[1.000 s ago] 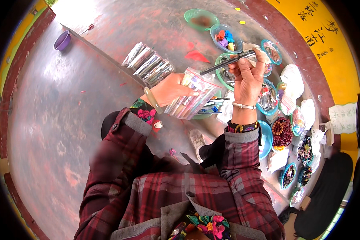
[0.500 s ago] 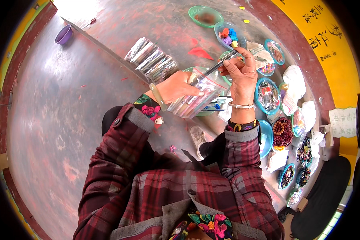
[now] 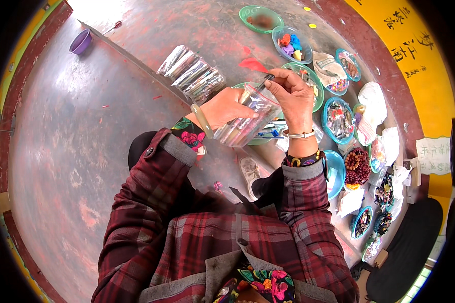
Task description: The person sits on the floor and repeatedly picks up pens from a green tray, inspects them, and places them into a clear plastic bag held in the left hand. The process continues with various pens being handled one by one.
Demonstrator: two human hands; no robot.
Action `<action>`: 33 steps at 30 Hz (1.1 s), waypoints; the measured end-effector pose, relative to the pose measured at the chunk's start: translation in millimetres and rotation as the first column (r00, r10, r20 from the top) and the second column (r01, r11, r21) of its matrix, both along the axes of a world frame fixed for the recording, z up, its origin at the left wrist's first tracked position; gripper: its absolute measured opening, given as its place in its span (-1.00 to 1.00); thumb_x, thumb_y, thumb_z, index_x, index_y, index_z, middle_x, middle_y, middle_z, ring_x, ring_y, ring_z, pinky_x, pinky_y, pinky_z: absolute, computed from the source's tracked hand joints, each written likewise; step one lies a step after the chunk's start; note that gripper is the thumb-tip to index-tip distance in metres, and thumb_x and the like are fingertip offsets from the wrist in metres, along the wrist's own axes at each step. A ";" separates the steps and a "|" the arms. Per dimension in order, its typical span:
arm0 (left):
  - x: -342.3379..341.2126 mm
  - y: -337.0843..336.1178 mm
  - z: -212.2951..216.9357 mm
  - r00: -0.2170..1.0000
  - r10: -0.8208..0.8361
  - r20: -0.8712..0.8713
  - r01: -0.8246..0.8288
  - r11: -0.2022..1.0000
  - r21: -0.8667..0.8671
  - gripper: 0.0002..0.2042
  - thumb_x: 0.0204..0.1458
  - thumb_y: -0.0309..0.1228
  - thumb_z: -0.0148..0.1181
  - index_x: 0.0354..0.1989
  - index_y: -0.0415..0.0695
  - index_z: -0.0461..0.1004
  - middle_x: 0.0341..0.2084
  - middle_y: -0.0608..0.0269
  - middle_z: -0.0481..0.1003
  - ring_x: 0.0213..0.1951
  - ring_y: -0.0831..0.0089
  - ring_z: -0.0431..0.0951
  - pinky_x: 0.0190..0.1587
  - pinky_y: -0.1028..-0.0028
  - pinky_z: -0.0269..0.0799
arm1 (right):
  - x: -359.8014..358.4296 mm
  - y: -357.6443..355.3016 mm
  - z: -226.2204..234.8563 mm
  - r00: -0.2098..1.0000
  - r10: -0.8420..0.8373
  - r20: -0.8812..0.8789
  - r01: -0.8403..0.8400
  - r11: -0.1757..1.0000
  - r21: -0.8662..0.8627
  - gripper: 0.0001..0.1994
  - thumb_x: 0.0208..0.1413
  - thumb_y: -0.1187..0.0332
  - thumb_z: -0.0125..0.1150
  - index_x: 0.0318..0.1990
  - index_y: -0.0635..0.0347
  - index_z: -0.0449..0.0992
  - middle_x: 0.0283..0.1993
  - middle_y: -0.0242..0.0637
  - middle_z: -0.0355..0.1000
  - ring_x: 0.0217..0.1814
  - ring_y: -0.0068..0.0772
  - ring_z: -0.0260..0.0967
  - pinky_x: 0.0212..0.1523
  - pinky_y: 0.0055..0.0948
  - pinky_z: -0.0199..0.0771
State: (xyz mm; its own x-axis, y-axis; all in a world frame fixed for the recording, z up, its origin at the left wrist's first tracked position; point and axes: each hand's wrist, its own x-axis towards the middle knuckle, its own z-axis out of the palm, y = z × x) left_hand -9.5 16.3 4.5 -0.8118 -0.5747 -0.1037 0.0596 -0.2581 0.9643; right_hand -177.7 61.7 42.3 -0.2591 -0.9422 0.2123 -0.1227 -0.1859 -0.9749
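Note:
My left hand (image 3: 226, 107) grips a clear zip bag (image 3: 242, 132) with a red-edged mouth and several pens lying side by side in it. My right hand (image 3: 294, 95) is closed at the bag's open end, thumb and fingers pinching the end of a dark pen (image 3: 266, 81). The pen's lower part is down at the bag's mouth; how deep it sits I cannot tell. Beneath the hands, a green basin (image 3: 259, 143) is partly hidden and has blue pens in it. Beyond my left hand lies a row of packed clear bags (image 3: 194, 76) on the floor.
Basins stand along the right: a blue one (image 3: 324, 132) with small packets, a light blue one (image 3: 333, 184), and a clear one (image 3: 274, 38) with colourful pieces. Dark red beads (image 3: 357, 169) sit beside white bags (image 3: 371, 103). A purple basin (image 3: 81, 43) stands far left.
My right hand has come down and left, bringing the pen from above the bag to its mouth, where less of the pen shows. My left hand stays on the bag.

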 end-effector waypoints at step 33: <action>0.4 -0.7 2.7 0.999 -0.049 0.010 0.048 0.999 0.016 -0.62 -0.10 -0.59 0.18 -0.03 -0.30 0.38 -0.22 0.25 0.49 -0.20 0.55 0.46 -0.09 0.51 0.36 | -9.1 1.2 10.4 0.981 0.109 0.161 -0.113 0.994 0.014 -0.93 -0.06 0.57 0.26 -0.37 0.26 0.52 -0.40 -0.45 0.47 -0.36 -0.70 0.34 -0.29 -0.68 0.34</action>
State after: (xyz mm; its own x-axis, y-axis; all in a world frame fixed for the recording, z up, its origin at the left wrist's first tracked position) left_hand -9.1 15.6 7.3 -0.8374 -0.5330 -0.1209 0.0366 -0.2755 0.9606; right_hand -186.8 63.0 52.7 -0.1815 -0.9711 0.1547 0.0547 -0.1670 -0.9844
